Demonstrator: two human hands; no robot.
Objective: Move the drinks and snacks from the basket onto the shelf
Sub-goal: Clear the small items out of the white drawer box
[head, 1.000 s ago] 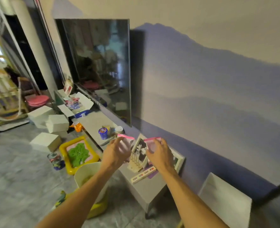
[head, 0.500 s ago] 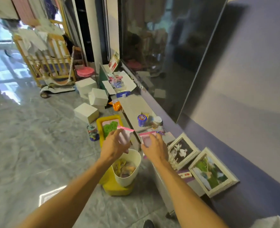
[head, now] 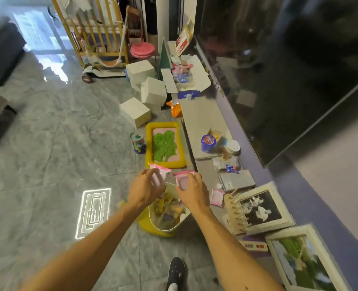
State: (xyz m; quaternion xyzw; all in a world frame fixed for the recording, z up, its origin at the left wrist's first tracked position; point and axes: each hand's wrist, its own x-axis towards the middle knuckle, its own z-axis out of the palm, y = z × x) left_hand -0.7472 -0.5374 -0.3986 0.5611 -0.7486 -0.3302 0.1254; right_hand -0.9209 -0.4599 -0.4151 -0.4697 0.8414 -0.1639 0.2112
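Two hands raised together over basket. Left hand pinches one pink-strip edge of clear bag; right hand pinches other edge, fingers curled. Bag hangs in air directly above white basket, not on shelf. Basket sits on yellow base on floor, just beside shelf front, full of snack packets. Shelf runs along wall below dark TV; carries blue tub, silver packets, framed pictures. Yellow tray on floor beyond basket.
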